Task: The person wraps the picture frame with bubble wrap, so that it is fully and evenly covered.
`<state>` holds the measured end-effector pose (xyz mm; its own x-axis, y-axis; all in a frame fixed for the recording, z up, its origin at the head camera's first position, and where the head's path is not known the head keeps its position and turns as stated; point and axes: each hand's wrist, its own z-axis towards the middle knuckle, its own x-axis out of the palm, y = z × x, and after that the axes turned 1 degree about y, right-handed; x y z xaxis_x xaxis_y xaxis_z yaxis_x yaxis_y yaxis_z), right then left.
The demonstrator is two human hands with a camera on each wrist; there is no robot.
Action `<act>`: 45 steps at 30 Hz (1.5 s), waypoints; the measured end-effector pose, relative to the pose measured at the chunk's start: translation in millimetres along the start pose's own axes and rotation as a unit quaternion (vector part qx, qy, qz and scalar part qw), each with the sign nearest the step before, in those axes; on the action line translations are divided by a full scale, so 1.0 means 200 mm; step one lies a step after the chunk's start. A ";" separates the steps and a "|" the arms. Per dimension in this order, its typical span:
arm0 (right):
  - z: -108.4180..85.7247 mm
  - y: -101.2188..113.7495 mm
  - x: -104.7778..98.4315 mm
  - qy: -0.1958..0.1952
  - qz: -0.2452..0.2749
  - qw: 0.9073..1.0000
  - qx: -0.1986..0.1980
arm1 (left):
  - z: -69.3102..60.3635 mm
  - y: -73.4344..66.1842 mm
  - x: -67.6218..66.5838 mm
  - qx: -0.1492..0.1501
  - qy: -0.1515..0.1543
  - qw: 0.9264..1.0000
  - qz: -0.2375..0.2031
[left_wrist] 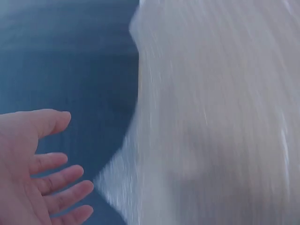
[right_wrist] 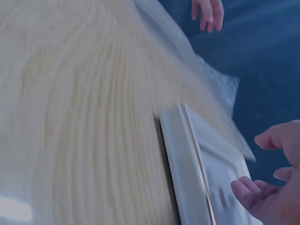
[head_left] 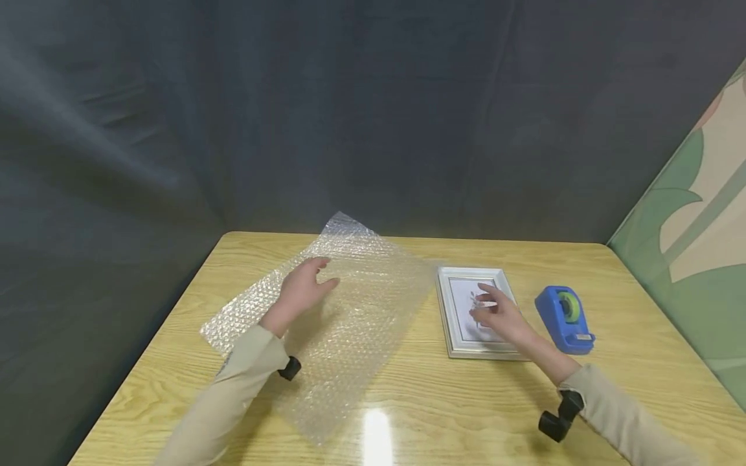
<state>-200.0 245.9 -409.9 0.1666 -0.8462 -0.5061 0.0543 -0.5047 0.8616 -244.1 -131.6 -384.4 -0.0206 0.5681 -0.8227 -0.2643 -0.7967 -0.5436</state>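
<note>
A sheet of clear bubble wrap [head_left: 373,304] lies spread over the left and middle of the table, its far corner reaching the back edge. Over its left part hovers my left hand [head_left: 304,288], fingers loosely extended and holding nothing; the left wrist view shows the palm [left_wrist: 21,173] with fingers apart. A white picture frame [head_left: 454,323] with a pale print lies flat to the right of the wrap. My right hand [head_left: 500,315] is above this frame, fingers relaxed and nothing between them. The right wrist view has the fingers beside the frame's edge [right_wrist: 187,173]; contact cannot be told.
A blue tape dispenser [head_left: 562,323] with a green roll stands right of the picture frame. The wooden table [head_left: 425,408] ends at a dark curtain [head_left: 408,129] behind and on the left. A patterned panel [head_left: 693,259] borders the right side.
</note>
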 end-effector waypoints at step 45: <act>-0.02 -0.33 -0.21 -0.065 -0.173 0.983 -0.004 | 0.01 -0.76 0.82 -0.019 0.080 0.995 -0.060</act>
<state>-206.0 316.2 -445.1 0.0099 -0.6388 -0.7693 0.0928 -0.7654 0.6368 -208.7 83.7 -436.4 0.1635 0.6213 -0.7664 -0.2183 -0.7348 -0.6422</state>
